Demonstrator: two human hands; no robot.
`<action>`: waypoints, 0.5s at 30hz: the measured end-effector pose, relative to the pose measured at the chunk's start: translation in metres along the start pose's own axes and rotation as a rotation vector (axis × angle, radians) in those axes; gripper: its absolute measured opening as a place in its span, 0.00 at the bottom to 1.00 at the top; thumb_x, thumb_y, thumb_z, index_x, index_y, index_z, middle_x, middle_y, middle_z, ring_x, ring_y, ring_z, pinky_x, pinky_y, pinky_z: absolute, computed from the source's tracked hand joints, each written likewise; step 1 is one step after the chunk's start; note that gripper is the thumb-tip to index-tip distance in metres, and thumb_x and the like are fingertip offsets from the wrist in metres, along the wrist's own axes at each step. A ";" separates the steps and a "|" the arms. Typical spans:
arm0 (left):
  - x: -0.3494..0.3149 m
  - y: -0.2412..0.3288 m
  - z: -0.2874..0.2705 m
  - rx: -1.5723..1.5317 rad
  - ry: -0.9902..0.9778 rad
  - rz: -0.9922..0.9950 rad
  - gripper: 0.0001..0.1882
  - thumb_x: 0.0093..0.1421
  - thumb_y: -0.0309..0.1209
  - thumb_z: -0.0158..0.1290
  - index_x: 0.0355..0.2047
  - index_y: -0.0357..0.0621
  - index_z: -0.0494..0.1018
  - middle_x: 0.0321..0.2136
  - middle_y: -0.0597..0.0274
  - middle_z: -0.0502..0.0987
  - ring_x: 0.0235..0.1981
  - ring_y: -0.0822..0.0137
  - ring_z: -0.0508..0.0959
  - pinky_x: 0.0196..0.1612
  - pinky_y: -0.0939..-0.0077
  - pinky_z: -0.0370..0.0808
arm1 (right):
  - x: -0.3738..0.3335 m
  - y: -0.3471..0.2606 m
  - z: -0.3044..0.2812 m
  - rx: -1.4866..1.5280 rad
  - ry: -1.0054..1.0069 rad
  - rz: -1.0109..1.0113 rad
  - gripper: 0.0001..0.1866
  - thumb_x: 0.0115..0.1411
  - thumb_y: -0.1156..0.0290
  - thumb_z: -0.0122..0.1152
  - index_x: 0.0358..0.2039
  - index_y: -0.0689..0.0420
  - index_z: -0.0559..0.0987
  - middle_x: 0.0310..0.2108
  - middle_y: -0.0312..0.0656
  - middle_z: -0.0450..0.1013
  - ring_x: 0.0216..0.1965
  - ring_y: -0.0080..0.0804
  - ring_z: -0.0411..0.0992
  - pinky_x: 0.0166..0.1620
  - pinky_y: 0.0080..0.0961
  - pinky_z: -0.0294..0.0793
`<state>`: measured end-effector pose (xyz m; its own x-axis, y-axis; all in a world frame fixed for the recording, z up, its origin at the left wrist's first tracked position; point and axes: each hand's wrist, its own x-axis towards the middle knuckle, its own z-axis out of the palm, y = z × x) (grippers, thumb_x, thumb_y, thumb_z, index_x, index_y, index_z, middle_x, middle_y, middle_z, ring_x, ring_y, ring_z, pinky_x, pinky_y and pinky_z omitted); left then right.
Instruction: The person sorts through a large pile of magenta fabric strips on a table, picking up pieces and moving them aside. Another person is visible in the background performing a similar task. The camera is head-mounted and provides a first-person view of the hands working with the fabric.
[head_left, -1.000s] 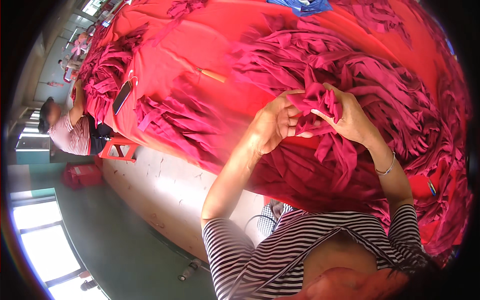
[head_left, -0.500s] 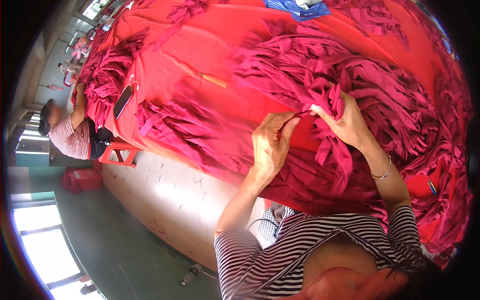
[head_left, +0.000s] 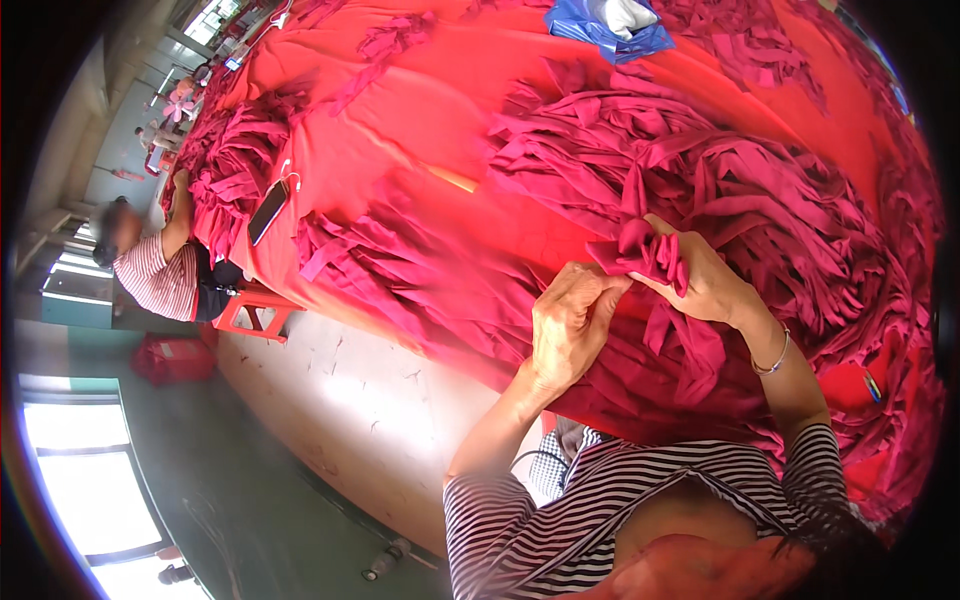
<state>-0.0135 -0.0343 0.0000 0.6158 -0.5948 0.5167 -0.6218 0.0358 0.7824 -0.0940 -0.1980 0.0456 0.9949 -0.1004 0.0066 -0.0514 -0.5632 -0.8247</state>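
at frame centre both hands, left hand (head_left: 570, 325) and right hand (head_left: 705, 285), pinch one crimson fabric strip (head_left: 640, 250), lifting it clear of the heap (head_left: 760, 190) on the bench (head_left: 400, 130).

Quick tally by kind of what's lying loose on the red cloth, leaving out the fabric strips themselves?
Dark phone: 1
Blue plastic bag: 1
Small wooden stick: 1
Bunch of dark red strips gripped in both hands, left hand and right hand: 1
Total: 4
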 end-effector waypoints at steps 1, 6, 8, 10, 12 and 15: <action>0.000 0.002 0.000 -0.050 0.027 -0.017 0.05 0.50 0.18 0.58 0.28 0.37 0.75 0.25 0.60 0.76 0.27 0.70 0.77 0.33 0.80 0.72 | -0.002 0.001 0.000 -0.011 0.008 -0.052 0.16 0.54 0.70 0.60 0.41 0.63 0.69 0.33 0.51 0.72 0.34 0.47 0.72 0.38 0.35 0.70; 0.002 -0.005 0.003 -0.354 -0.052 -0.183 0.06 0.51 0.18 0.58 0.29 0.37 0.73 0.26 0.64 0.76 0.30 0.76 0.75 0.36 0.82 0.72 | -0.009 0.007 -0.002 0.300 -0.123 0.073 0.17 0.55 0.66 0.61 0.41 0.62 0.70 0.30 0.45 0.72 0.30 0.41 0.72 0.36 0.32 0.71; 0.008 -0.004 0.005 -0.392 -0.096 -0.168 0.06 0.52 0.18 0.58 0.30 0.37 0.73 0.27 0.64 0.76 0.30 0.75 0.75 0.36 0.82 0.72 | -0.013 0.020 -0.003 0.259 -0.088 -0.032 0.18 0.55 0.66 0.61 0.43 0.62 0.71 0.28 0.43 0.71 0.27 0.35 0.71 0.34 0.30 0.71; 0.015 -0.001 0.007 -0.366 -0.120 -0.147 0.06 0.52 0.17 0.57 0.30 0.37 0.73 0.27 0.64 0.76 0.30 0.76 0.76 0.36 0.82 0.72 | -0.013 0.031 0.001 0.120 0.007 -0.228 0.20 0.55 0.65 0.62 0.45 0.62 0.70 0.27 0.41 0.71 0.24 0.29 0.71 0.31 0.27 0.71; 0.018 0.000 0.008 -0.366 -0.136 -0.150 0.06 0.52 0.17 0.57 0.30 0.37 0.72 0.28 0.64 0.76 0.30 0.76 0.76 0.37 0.83 0.72 | -0.017 0.028 0.000 0.236 -0.047 -0.091 0.23 0.55 0.65 0.62 0.48 0.62 0.70 0.26 0.39 0.71 0.23 0.23 0.70 0.28 0.24 0.71; 0.017 -0.005 0.012 -0.473 -0.132 -0.192 0.06 0.53 0.17 0.56 0.31 0.37 0.72 0.27 0.64 0.76 0.30 0.76 0.76 0.36 0.83 0.73 | -0.018 0.027 0.002 0.434 -0.068 0.086 0.20 0.54 0.65 0.64 0.44 0.62 0.72 0.25 0.37 0.72 0.21 0.19 0.69 0.26 0.21 0.70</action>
<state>-0.0053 -0.0539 0.0005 0.6124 -0.7211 0.3241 -0.1982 0.2568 0.9459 -0.1131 -0.2098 0.0223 0.9928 -0.0694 -0.0975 -0.1075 -0.1575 -0.9817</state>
